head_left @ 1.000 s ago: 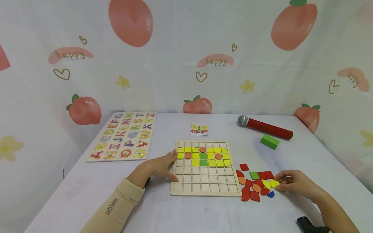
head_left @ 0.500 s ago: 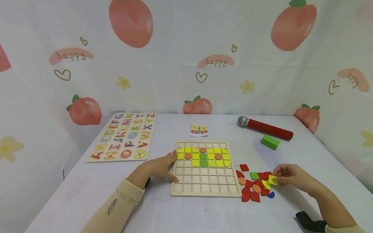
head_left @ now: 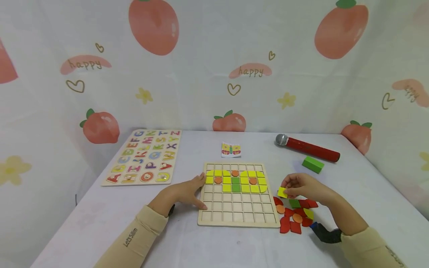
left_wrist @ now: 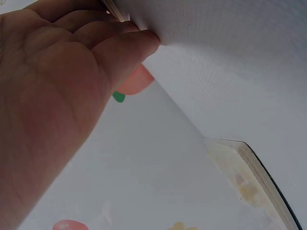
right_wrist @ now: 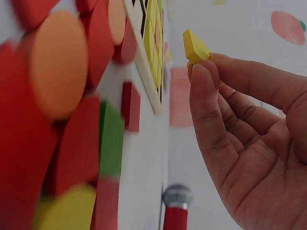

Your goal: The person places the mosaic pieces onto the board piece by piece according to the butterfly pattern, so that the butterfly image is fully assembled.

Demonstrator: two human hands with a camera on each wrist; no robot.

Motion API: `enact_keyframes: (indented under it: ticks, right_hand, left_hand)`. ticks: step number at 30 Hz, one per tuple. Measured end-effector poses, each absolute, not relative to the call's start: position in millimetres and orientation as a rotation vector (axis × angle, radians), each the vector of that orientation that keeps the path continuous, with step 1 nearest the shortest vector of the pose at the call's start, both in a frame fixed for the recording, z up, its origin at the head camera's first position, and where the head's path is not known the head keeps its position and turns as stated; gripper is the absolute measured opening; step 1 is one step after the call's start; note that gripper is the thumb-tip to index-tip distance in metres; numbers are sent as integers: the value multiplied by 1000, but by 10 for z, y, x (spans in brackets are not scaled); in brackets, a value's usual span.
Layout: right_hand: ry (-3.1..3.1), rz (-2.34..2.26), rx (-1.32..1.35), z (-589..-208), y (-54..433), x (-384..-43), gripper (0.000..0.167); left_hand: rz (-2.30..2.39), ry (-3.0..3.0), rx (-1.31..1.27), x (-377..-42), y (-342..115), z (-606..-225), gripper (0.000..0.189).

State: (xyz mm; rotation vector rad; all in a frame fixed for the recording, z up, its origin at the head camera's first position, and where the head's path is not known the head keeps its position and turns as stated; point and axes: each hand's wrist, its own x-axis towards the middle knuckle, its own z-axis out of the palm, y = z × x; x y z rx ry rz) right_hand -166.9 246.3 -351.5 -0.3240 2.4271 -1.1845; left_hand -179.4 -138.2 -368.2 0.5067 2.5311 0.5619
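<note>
A wooden grid board (head_left: 239, 224) lies on the table, its upper rows filled with yellow, orange and green tiles. My left hand (head_left: 187, 191) rests along the board's left edge with thumb and fingers spread; in the left wrist view the left hand (left_wrist: 62, 81) reaches up to a wooden edge. My right hand (head_left: 306, 187) pinches a small, roughly square yellow tile (head_left: 282, 192) just off the board's right edge. Thumb and forefinger hold that yellow tile (right_wrist: 193, 46) in the right wrist view. Below it lie loose red tiles (head_left: 296, 227), a green tile (head_left: 295, 203) and orange discs (head_left: 297, 218).
A small butterfly pattern card (head_left: 231, 150) lies behind the board. To the left is an alphabet puzzle board (head_left: 144, 158). A red microphone (head_left: 311, 149) and a green block (head_left: 313, 164) are at the back right. A patterned cloth (head_left: 187, 93) hangs behind the table.
The right hand has lifted the yellow tile from the loose pile and carried it left and away from me, toward the board. My left hand has stayed on the board's edge.
</note>
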Motion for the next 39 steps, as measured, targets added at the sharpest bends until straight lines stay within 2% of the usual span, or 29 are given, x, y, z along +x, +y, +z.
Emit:
enact_keyframes:
  ticks: [15,29,39]
  right_hand:
    - [2277,-1245,-492,-3486,1690,-2129,22]
    - [2160,-1292,-590,-3692,934,-2284,14]
    - [2291,-1228,-590,-3757,711,-2270,9]
  left_hand:
    - [551,2543,519,-1815,-1401,-3659,109]
    - [586,2525,516,-1769,-1402,-3655,107]
    - [550,2530,546,-1795,-1388,-3652,107]
